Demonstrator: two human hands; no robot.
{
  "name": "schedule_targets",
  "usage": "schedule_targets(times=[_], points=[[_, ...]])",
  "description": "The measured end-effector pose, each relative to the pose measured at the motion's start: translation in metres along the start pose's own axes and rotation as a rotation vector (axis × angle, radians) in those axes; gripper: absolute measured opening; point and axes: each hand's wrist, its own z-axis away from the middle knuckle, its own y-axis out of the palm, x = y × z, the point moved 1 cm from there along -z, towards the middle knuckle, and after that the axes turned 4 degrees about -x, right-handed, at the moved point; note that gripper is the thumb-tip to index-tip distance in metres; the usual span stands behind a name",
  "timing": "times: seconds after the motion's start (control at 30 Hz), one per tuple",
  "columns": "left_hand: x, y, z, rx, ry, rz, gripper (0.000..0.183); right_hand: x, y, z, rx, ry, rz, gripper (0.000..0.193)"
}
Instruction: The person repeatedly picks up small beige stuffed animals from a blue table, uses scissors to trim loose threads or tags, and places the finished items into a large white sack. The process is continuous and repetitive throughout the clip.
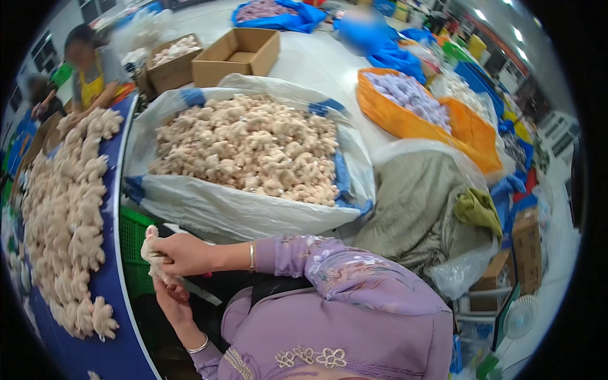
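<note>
A small cream plush piece point(152, 250) is held upright beside the blue table. My right hand point(189, 254) is closed around its upper part, with a thin dark thing showing between the fingers that I cannot make out. Just below, my left hand point(174, 299) pinches the lower end of the same piece, its fingers partly hidden. A green plastic crate point(134, 237) is behind and below the plush. Many similar cream plush pieces point(66, 209) lie heaped along the blue table point(117, 253) to my left.
A large white woven sack point(221, 206) full of cream plush stands ahead. Beyond it are an open cardboard box point(209, 75) and an orange sack point(373, 107) of lilac pieces. Grey-green cloth point(411, 209) lies to the right. A person point(95, 76) sits at the table's far end.
</note>
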Motion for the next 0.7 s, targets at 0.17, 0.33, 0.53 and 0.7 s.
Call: schedule_targets(times=[0.17, 0.33, 0.53, 0.7], points=[[0.01, -0.011, -0.038, 0.211, 0.101, -0.163, 0.029, -0.008, -0.004, 0.008, -0.007, 0.064, -0.002, 0.035], [0.004, 0.006, -0.04, 0.129, -0.021, -0.161, 0.032, -0.01, -0.011, 0.009, -0.077, -0.002, -0.081, 0.048], [0.001, 0.045, -0.026, 0.231, 0.216, -0.117, 0.027, -0.017, -0.015, 0.013, -0.167, 0.057, -0.104, 0.034], [-0.002, 0.019, -0.049, 0.267, 0.326, -0.168, 0.014, -0.02, -0.032, 0.006, -0.181, 0.093, -0.163, 0.027]])
